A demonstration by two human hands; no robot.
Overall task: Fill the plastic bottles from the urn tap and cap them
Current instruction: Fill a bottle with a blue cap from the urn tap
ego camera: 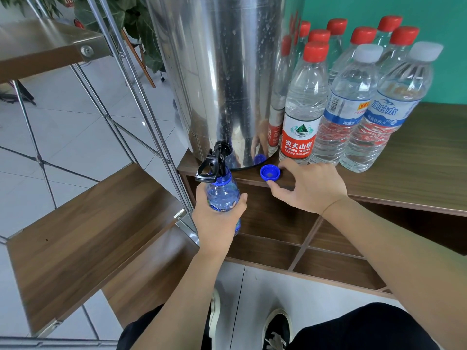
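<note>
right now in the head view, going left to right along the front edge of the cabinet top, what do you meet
blue bottle held under the urn tap by the left hand → blue cap lying open side up → right hand at the cap → Nongfu Spring bottle → two white-capped bottles

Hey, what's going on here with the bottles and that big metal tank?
A person is filling bottles from a steel urn. Their left hand grips a blue bottle with its open mouth held up under the black tap. Their right hand reaches to the blue cap, which lies open side up on the wooden counter, fingers either side of it. Beside the urn stand capped bottles, red-topped and white-topped.
</note>
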